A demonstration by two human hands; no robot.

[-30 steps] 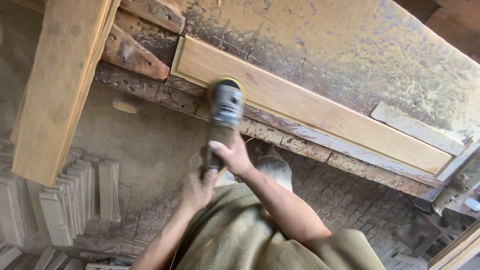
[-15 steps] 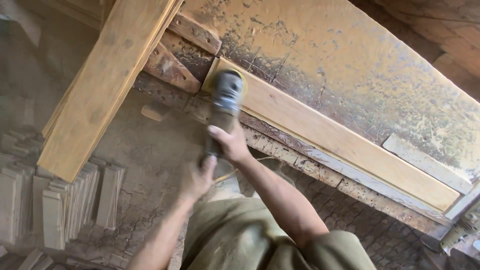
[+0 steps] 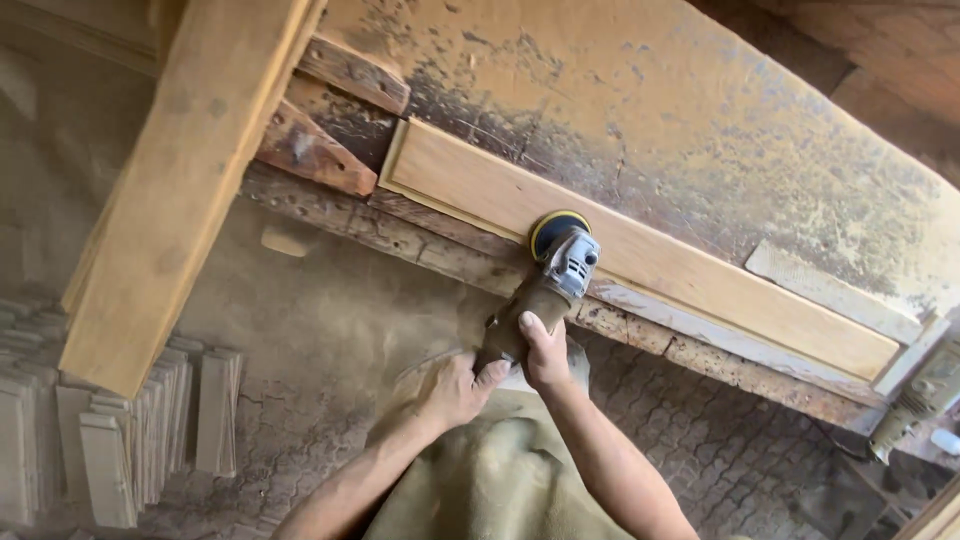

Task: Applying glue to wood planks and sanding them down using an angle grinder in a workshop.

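A handheld grinder with a yellow-rimmed sanding disc presses on a long framed wooden panel that lies along the near edge of a worn, dusty workbench. My right hand grips the grinder's handle from above. My left hand holds the rear end of the same handle. The disc sits near the middle of the panel's near edge.
A wide plank leans over the bench's left end. Stacks of small wooden slats lie on the dusty floor at left. A second power tool hangs at the bench's right end. A small wood strip rests on the bench.
The grinder has slid right along the panel, from its left end toward the middle. Both hands followed, and the tool now tilts to the right.
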